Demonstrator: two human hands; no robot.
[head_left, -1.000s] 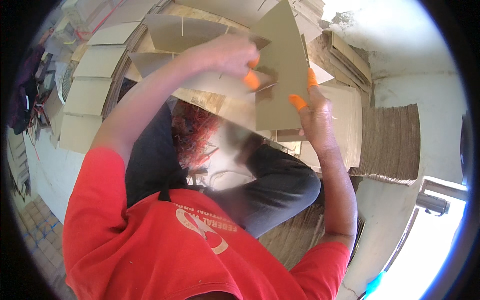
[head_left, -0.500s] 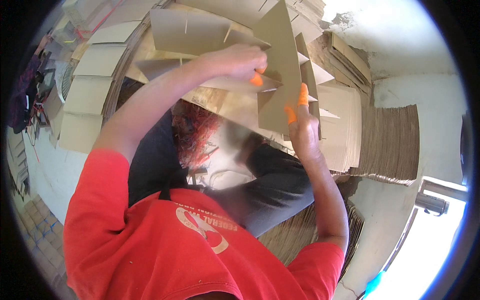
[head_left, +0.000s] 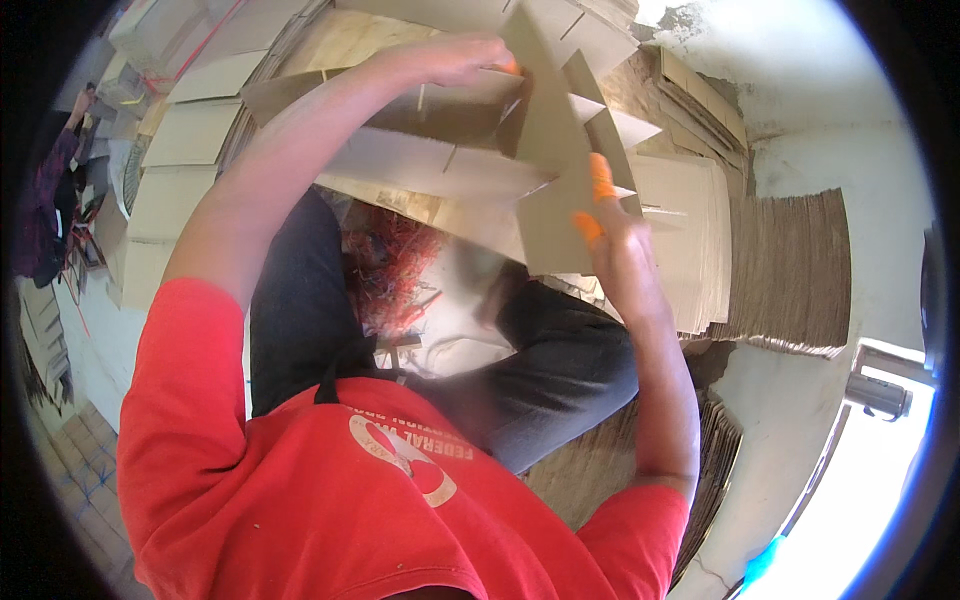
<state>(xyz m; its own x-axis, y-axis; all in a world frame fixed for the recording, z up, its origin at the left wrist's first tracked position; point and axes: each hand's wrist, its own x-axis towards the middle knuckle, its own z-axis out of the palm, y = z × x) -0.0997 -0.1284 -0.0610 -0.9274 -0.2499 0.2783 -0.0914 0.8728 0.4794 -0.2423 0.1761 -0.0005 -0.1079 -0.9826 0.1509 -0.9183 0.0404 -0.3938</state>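
Observation:
A cardboard divider panel (head_left: 560,170) stands tilted in front of me, with crossing strips slotted through it. My right hand (head_left: 622,240) closes on its near right edge, orange covers on thumb and finger. At the far left of the panel, my left hand (head_left: 465,60) is closed at the top of a slotted cardboard strip (head_left: 400,112); an orange cover shows at its fingertips, which are partly hidden. Nearer to me, a second slotted strip (head_left: 425,165) reaches the panel's left face. Short crossing flaps stick out on the panel's right side.
A wooden table (head_left: 465,222) lies beneath the cardboard. Stacks of flat cardboard stand at left (head_left: 180,190) and right (head_left: 785,270). Red shredded strands (head_left: 390,260) lie below the table edge, between my legs. A bright doorway opens at lower right.
My left hand has moved away from me and slightly left along the cardboard. The left strips have shifted and tilted; my right hand keeps hold of the panel, moved slightly.

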